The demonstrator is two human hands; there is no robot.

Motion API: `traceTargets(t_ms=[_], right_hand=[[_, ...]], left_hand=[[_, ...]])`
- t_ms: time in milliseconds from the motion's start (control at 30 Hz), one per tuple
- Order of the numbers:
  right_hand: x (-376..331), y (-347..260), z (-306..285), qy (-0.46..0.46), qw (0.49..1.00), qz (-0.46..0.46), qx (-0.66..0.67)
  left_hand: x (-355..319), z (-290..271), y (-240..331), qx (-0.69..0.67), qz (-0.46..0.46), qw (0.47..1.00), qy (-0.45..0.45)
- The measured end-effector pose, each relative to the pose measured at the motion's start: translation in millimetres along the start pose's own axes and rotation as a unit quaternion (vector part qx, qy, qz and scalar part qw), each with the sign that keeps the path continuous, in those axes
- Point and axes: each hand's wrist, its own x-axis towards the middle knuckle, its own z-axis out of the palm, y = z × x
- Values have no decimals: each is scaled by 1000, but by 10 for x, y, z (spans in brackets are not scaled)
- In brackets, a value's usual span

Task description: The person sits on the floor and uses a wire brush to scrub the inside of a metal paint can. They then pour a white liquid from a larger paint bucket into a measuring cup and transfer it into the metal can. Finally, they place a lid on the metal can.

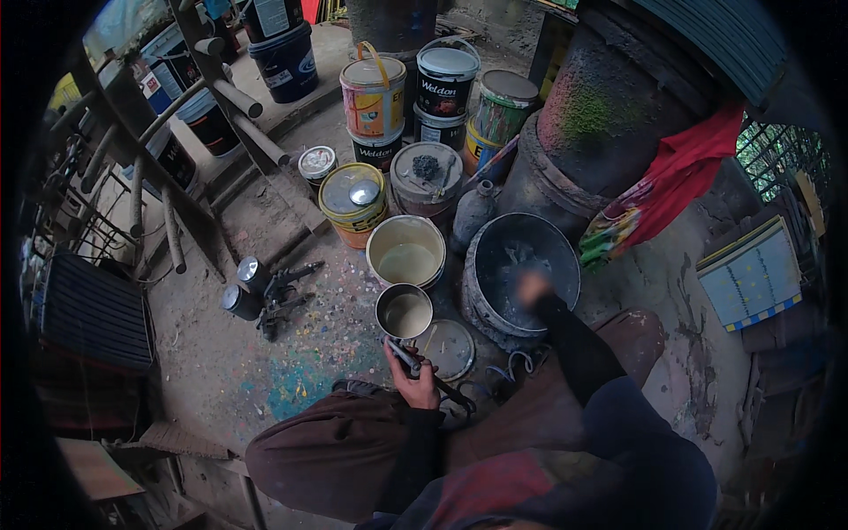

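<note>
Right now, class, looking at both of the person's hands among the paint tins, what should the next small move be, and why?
Probably lower the tool in the left hand into the small open tin and stir. That tin stands just ahead of the tool's tip, its lid lies off beside it, and pale liquid shows inside. The right hand is blurred over the dark basin, so what it holds is unclear.

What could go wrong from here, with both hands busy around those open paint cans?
The small open can of pale paint stands uncovered right beside the left hand and its tool; a nudge might tip it. The right hand reaches into the dark bucket, blurred, close to the open cream pail.
</note>
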Motion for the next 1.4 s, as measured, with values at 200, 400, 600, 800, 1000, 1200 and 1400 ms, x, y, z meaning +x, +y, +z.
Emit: traceTargets(t_ms=[200, 400, 600, 800, 1000, 1200, 1400], right_hand=[[-78, -125, -15, 49, 998, 32, -29], [-127, -241, -160, 15, 996, 67, -63], [-156, -304, -160, -19, 996, 68, -60], [-181, -309, -196, -20, 996, 39, -73], [-172, -262, -76, 33, 994, 46, -90], [-210, -325, -149, 3, 998, 39, -50], [-207, -288, -192, -37, 998, 14, -49]], left_hand=[[-24, -4, 11, 8, 4, 1000, 1], [-41, 20, 17, -1, -5, 1000, 1], [-18, 22, 14, 4, 2, 1000, -10], [-19, -6, 27, 9, 2, 1000, -6], [-45, -9, -8, 7, 5, 1000, -10], [-42, 24, 16, 3, -1, 1000, -4], [-23, 16, 19, 12, 16, 1000, -1]])
